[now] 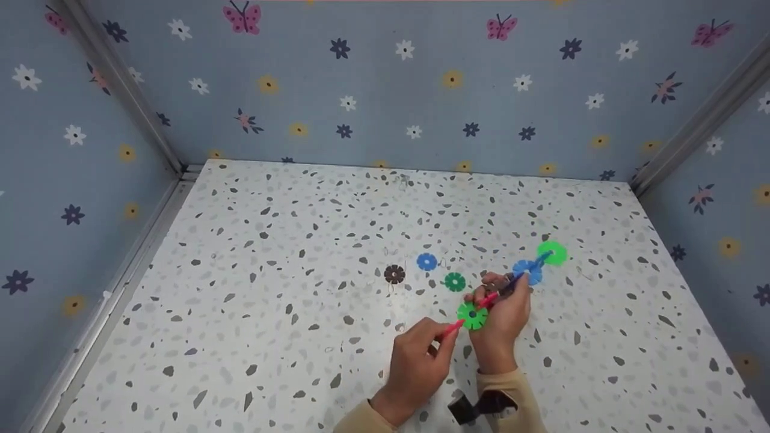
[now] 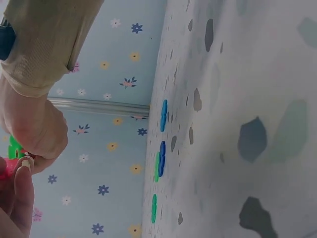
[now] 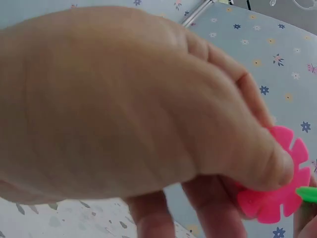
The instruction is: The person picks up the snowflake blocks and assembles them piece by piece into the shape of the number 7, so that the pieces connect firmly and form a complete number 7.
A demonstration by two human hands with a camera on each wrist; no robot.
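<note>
My left hand [image 1: 415,361] pinches a pink notched disc [image 1: 452,329], seen nearly edge-on, between thumb and fingers. That disc meets the rim of a bright green notched disc [image 1: 472,315]; how deep the slots engage is unclear. My right hand [image 1: 504,325] grips a row of linked discs. In the right wrist view its thumb presses on a pink disc [image 3: 272,201], with the edge of the green disc [image 3: 308,194] against it. Beyond the right fingers the row continues with a dark disc [image 1: 511,284], a blue disc [image 1: 527,272] and a green end disc [image 1: 552,252].
Left of the row, a brown disc [image 1: 394,274], a blue disc [image 1: 427,261] and a dark green disc [image 1: 455,281] lie flat on the speckled table [image 1: 271,288]. Flower-patterned panels [image 1: 385,78] stand at the back and both sides.
</note>
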